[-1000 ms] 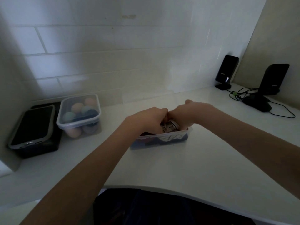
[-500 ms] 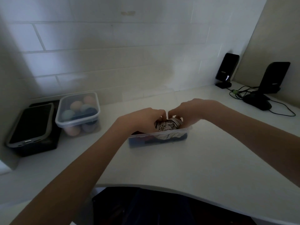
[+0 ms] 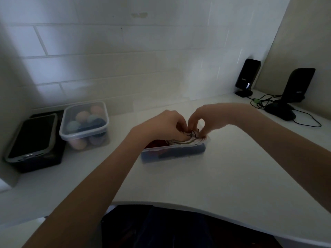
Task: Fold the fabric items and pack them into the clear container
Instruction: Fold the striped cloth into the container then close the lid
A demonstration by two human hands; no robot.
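Both hands over shallow clear plastic container on white counter. Left hand & right hand pinch pale patterned fabric roll sitting in container's right end. Dark & red fabric already packed beneath, probably nearly full. Vs half a sec ago: right-hand fingers lifted, arching higher.

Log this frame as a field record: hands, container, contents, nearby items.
left hand: pinching patterned fabric
right hand: pinching the same fabric
clear container: on white counter, lid off
contents: patterned fabric on top, red and dark items beneath
left side: lidded tub of coloured balls, phone on black box
right rear: two black speakers
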